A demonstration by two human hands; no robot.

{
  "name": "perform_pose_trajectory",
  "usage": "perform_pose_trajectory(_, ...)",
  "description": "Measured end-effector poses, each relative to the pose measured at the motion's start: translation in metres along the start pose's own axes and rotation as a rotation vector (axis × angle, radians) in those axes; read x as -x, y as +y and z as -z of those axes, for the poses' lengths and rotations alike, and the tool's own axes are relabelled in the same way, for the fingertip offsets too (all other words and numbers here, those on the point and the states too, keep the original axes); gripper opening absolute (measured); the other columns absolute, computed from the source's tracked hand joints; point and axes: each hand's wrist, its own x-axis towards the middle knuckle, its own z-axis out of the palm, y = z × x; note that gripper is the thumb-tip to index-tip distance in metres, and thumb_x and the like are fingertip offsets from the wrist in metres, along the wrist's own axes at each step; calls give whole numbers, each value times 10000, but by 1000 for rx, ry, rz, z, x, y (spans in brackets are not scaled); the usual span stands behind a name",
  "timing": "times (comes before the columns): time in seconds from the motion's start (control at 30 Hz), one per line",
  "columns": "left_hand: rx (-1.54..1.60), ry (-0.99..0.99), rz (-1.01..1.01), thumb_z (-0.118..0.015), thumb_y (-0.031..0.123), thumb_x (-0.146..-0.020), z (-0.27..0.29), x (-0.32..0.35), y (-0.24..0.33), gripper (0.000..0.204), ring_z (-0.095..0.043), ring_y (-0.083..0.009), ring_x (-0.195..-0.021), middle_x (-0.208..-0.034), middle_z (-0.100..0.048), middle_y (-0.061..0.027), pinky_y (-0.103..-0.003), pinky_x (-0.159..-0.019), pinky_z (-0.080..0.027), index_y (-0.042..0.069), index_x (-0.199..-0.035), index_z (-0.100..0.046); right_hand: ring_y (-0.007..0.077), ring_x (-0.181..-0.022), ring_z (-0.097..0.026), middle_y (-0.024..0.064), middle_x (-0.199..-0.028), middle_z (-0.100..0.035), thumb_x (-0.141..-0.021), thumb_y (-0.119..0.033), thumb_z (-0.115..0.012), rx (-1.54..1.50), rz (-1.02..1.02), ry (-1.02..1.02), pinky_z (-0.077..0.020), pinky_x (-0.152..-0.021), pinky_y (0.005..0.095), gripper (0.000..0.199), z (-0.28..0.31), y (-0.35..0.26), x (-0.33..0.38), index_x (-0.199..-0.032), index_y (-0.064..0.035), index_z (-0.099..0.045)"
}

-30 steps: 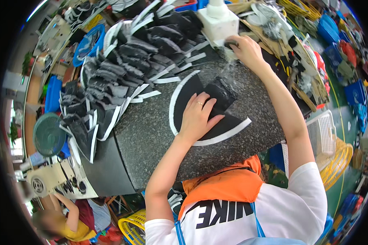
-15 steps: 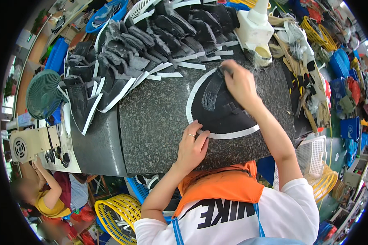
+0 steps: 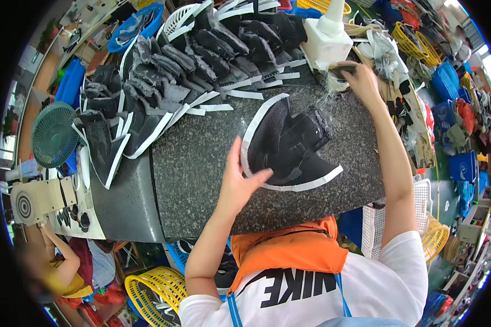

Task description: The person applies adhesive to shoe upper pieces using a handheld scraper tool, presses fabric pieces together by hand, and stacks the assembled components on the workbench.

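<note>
On the speckled dark worktop (image 3: pixel 202 169) lies a black fabric piece (image 3: pixel 294 147), shaped like a shoe upper and edged in white along its curved rim. My left hand (image 3: pixel 239 182) rests at its left edge, fingers and thumb spread, the thumb lying over the white border. Farther off, my right hand (image 3: pixel 360 84) pinches a small dark object (image 3: pixel 342 70) whose kind I cannot make out. That object is at the mouth of a white plastic glue-type bottle (image 3: pixel 327 43), where pale stringy residue hangs.
Similar black pieces with white edging (image 3: pixel 202 54) are heaped along the far left. A green fan (image 3: pixel 54 133) stands at the left, near a seated co-worker (image 3: pixel 65 267). Yellow basket (image 3: pixel 155 297) and white basket (image 3: pixel 420 207) flank me. Scraps (image 3: pixel 387 54) lie beyond the bottle.
My right hand has gone from the black piece up and right to the bottle, still with the dark object. The left hand has shifted to the piece's left edge and its fingers have spread.
</note>
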Motion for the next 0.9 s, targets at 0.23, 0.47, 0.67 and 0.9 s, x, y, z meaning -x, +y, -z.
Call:
perform_pose_trajectory(0.23,234,32,211,-604,-50,-835,20,-35,-4,694,-551,-225,-1168,-1328,-525,-184,-329,-1021,-416,-53,-1465,-311,306,-794,-683,176,-839,-687,-827,-114,-639,-480,-133,-749,-531,-754,376,259,46,-85,45,-1070,-35,-684)
perform_pose_trajectory(0.47,-225,52,-10,-502,-86,-772,4,-52,-15,586,-578,-230,-1161,-1241,-606,-163,-335,-1029,-406,-41,-1354,-458,312,-916,-657,123,-964,-680,-731,29,-671,-560,579,-481,-527,-812,379,312,4,-76,79,-1034,-35,-708)
perform_pose_trajectory(0.67,-296,65,-74,-521,-42,-776,12,-53,-29,579,-584,-263,-1160,-1233,-604,-190,-348,-1031,-406,-41,-1351,-453,294,-829,-648,91,-891,-669,-717,29,-664,-489,423,-543,-532,-733,386,382,48,-114,157,-1082,-83,-679)
perform_pose_trajectory(0.9,-381,51,-97,-532,-7,-774,22,-53,-32,564,-599,-264,-1127,-1205,-615,-198,-349,-996,-431,-53,-1333,-468,328,-783,-675,139,-950,-693,-824,-31,-623,-123,-38,-165,-561,-704,390,298,48,-82,189,-1116,-87,-648)
